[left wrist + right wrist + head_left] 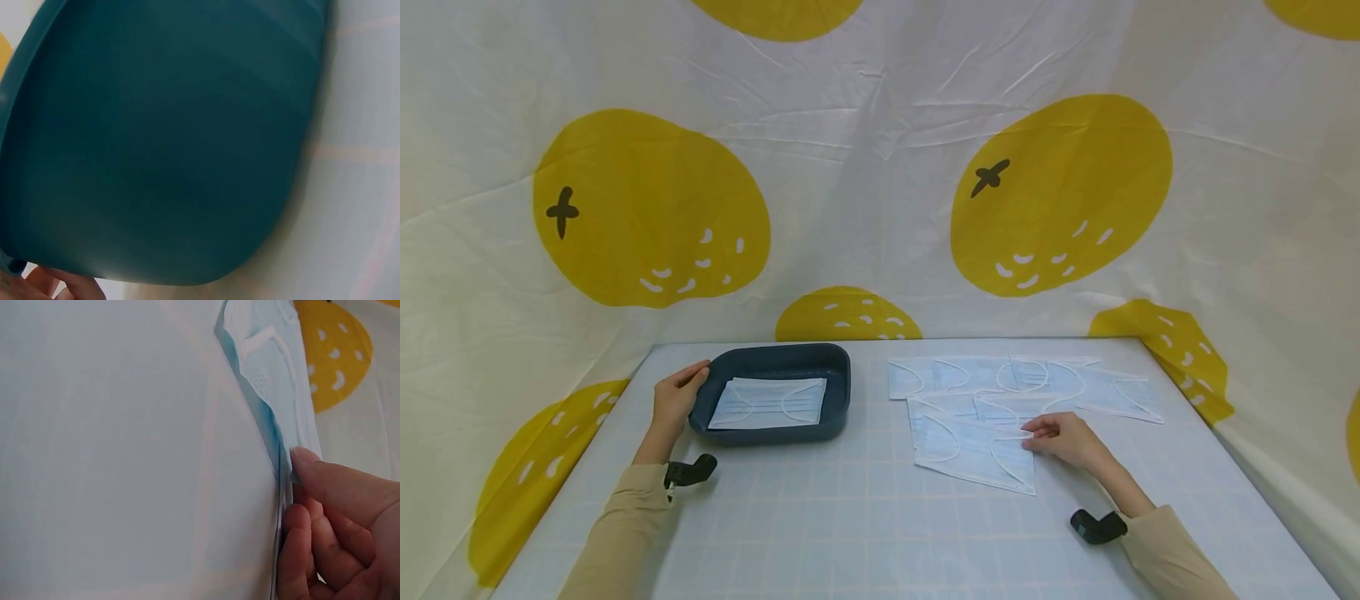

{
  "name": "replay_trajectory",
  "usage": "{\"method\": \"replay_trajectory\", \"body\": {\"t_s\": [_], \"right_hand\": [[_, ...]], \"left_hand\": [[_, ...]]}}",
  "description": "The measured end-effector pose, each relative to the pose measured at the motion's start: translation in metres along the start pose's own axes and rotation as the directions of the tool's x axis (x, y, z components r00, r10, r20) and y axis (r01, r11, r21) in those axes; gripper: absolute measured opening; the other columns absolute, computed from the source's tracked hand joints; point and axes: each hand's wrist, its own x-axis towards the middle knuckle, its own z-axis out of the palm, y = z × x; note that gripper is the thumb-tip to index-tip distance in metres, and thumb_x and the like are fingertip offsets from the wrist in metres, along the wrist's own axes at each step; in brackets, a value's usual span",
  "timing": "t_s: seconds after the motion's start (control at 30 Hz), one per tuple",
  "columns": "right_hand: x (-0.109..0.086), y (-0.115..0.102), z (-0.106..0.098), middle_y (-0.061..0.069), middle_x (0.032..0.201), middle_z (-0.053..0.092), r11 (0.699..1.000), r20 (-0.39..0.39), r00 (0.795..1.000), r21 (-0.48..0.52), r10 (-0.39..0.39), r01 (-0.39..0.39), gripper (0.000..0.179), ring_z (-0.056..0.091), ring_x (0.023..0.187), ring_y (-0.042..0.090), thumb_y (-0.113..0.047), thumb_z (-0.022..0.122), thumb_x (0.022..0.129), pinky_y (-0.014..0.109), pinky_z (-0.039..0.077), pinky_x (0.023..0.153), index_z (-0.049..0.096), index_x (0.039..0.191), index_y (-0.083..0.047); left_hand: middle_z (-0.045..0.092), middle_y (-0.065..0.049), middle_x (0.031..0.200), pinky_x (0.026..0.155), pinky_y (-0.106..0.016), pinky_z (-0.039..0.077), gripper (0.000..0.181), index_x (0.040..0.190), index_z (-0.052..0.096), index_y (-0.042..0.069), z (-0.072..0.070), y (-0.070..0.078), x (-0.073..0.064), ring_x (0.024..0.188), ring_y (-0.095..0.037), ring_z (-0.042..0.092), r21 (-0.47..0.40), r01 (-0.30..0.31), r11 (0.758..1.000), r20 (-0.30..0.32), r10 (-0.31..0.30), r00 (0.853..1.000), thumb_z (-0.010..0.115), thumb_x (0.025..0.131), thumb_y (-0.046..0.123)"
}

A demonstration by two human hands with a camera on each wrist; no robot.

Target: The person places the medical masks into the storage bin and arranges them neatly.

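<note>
My left hand (674,402) grips the left rim of a dark blue plastic tray (775,437), thumb and fingers at its back left corner. In the left wrist view the tray's outer wall (162,144) fills most of the picture, with fingertips (78,285) at its lower edge. A light blue disposable face mask (767,405) lies flat inside the tray. On the right, my right hand (1067,440) pinches the right edge of the nearest face mask (970,454) between thumb and fingers. Up close, the right wrist view shows the thumb (340,487) against the mask's edge (265,394).
Several more face masks (951,377) lie overlapping behind the pinched one, their white ear loops spread out. Everything rests on a pale checked tabletop (820,525). A white curtain (865,192) with yellow fruit prints hangs behind and along both sides. Black wrist cameras (1097,527) sit on both arms.
</note>
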Motion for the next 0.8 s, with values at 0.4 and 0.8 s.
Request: {"method": "replay_trajectory", "body": {"t_s": [0.4, 0.8], "right_hand": [[-0.002, 0.0038, -0.0019, 0.005, 0.089, 0.073, 1.0, -0.014, 1.0, 0.0, -0.019, 0.019, 0.031, 0.062, 0.081, 0.015, -0.026, 0.075, 0.083, 0.035, 0.055, 0.077, 0.072, 0.103, -0.002], [-0.0007, -0.0013, -0.0033, 0.007, 0.091, 0.072, 1.0, -0.005, 1.0, 0.004, -0.003, 0.003, 0.032, 0.061, 0.081, 0.015, -0.025, 0.072, 0.086, 0.032, 0.055, 0.076, 0.071, 0.106, 0.0]], "left_hand": [[0.051, -0.013, 0.143, 0.111, -0.041, 0.038, 0.045, 0.135, 0.055, 0.006, -0.001, 0.0021, 0.0018, 0.136, -0.028, 0.043, 0.035, 0.011, 0.999, 0.008, -0.011, 1.0, 0.051, 0.099, 0.032], [0.05, -0.013, 0.143, 0.112, -0.041, 0.037, 0.044, 0.135, 0.055, 0.006, -0.0001, 0.0006, 0.0027, 0.137, -0.028, 0.042, 0.022, 0.039, 0.999, -0.008, -0.039, 0.999, 0.05, 0.1, 0.031]]}}
